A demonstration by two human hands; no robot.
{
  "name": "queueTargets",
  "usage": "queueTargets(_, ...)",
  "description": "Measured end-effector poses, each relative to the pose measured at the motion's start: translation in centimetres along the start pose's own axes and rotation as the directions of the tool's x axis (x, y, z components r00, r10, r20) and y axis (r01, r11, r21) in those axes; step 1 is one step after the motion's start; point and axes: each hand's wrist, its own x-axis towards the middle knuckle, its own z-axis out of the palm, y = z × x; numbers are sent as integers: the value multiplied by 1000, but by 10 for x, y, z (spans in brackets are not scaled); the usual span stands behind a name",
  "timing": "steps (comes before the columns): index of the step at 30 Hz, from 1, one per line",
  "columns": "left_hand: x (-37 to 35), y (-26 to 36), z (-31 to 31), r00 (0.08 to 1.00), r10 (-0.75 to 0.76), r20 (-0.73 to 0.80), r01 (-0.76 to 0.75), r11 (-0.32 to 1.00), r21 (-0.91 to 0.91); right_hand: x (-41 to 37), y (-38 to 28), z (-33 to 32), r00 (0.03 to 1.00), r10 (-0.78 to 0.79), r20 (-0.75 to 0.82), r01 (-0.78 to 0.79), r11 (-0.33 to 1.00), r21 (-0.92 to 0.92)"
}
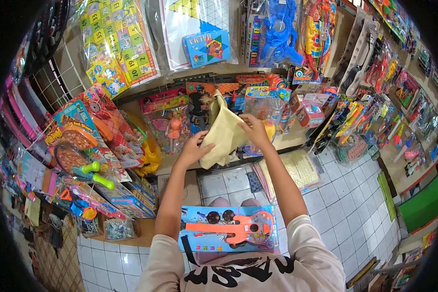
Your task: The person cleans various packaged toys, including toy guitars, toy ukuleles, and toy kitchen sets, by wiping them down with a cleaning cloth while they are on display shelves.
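A pale yellow cloth [224,132] hangs folded between my two hands, in front of the shelf. My left hand [198,147] grips its lower left side, fingers behind it and thumb in front. Higher up, my right hand [253,129] pinches the cloth's right edge. Across my lap lies a toy guitar [250,228], orange, on a blue card backing. Just behind the cloth are a bagged doll [174,127] in an orange dress and a clear toy pack [267,104] with a colourful header.
A blue Halma box [208,48] and a yellow number board game [117,36] hang above. Toy food packs [78,141] crowd the left side. Flat packs [297,168] lie on the tiled floor [340,194] at right. Hanging toys [360,117] line the right wall.
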Motion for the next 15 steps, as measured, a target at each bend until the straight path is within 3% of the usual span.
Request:
queueTargets(2, -5, -12, -6, 992, 102, 67, -108, 990, 88, -4, -4, -3, 999, 22, 36, -20, 999, -34)
queueTargets(3, -6, -15, 1, 996, 79, 48, -83, 992, 91, -5, 0, 1, 999, 25, 34, -23, 997, -69)
queueTargets(6, 3, -16, 3, 993, -48, 107, -16, 849, 528, -4, -10, 14, 999, 33, -23, -36, 993, -115)
queueTargets(7, 2, -13, 5, 996, -69, 63, 31, 885, 464, -3, -18, 14, 998, 18, -65, -22, 998, -67)
queueTargets(10, 2, 3, -7, 939, 309, -150, -177, 810, 559, 14, -29, 1, 978, -81, -194, 67, 995, -76)
queueTargets(15, 24, 81, -45, 793, 448, -413, -238, 851, 467, 54, -79, -24, 968, -169, -188, 151, 983, -106)
